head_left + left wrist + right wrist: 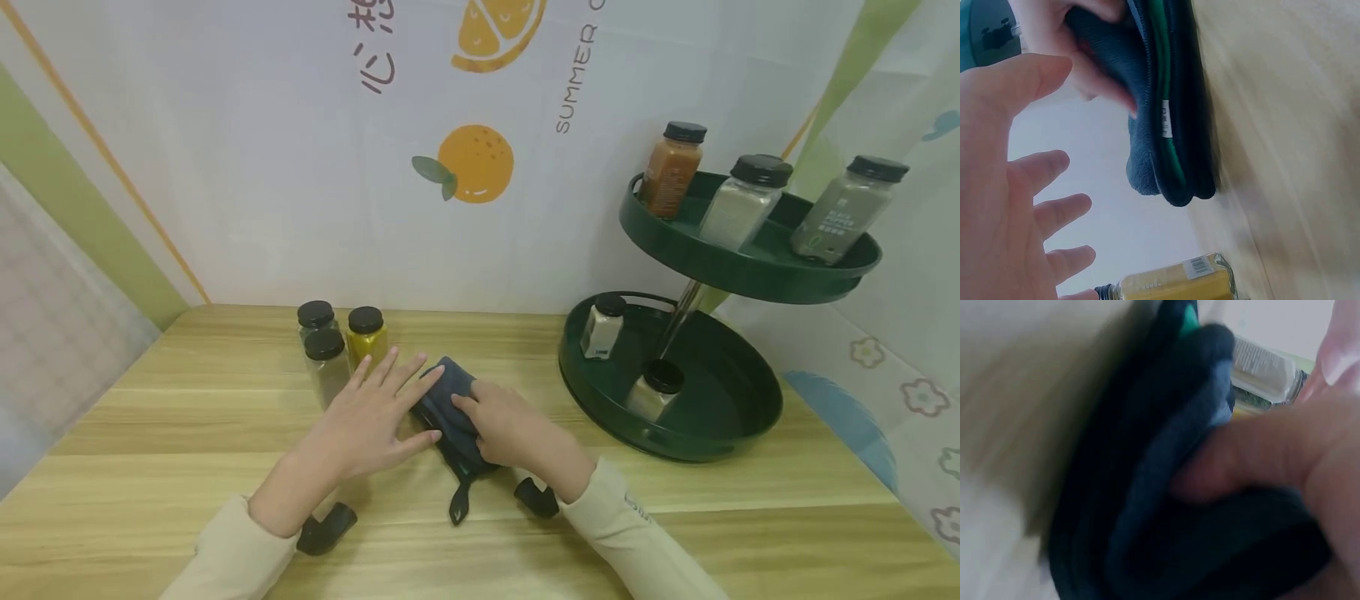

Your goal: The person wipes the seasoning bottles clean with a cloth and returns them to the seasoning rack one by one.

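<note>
I see the left hand [367,427] back upward, fingers spread, just beside the folded dark-blue cloth [454,425] on the table [187,433]. The right hand [521,427] angles inward, thumb and fingers pinching the cloth.

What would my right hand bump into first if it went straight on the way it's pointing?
Beyond the folded cloth it holds, your right hand would likely meet your left hand, its fingers spread ahead; depth is unclear, so it might pass beneath.

White printed backdrop [285,208] | orange-fruit motif [476,164] | green side stripes [75,193] | wood-grain tabletop [165,442] | soft light
</note>
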`<state>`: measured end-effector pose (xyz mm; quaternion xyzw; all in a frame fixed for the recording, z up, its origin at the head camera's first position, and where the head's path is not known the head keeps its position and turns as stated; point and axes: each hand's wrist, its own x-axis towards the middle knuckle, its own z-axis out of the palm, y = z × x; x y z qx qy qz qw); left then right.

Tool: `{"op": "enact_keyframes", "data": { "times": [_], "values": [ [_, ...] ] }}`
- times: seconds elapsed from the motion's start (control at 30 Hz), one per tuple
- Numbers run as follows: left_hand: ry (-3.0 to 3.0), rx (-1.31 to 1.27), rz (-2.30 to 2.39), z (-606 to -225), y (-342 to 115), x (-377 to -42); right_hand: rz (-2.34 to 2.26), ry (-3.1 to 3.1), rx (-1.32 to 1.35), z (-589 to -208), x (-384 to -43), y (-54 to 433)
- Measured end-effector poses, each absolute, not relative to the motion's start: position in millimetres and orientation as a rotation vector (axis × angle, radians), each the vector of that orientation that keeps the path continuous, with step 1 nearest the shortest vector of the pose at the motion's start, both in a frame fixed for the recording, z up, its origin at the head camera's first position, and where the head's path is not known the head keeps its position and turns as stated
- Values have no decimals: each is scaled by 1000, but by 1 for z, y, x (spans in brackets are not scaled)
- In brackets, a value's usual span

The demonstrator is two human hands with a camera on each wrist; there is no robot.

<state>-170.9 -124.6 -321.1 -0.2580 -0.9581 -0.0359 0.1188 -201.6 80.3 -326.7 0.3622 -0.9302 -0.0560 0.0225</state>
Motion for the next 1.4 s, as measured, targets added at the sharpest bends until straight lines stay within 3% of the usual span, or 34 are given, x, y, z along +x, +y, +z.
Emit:
{"op": "enact_keyframes", "data": {
  "times": [0.57, 0.87, 1.4],
  "values": [
    [-2758, -709, -87, -311, -130, -174, -309, -2991, 909, -333, -187, 67],
    [-2763, -503, -165, -297, -157, -185, -328, -2921, 860, -331, -186, 65],
    [-2715, -231, -1013, -315, -206, -206, -383, -2907, 944, -330, -186, 67]
  ]
}}
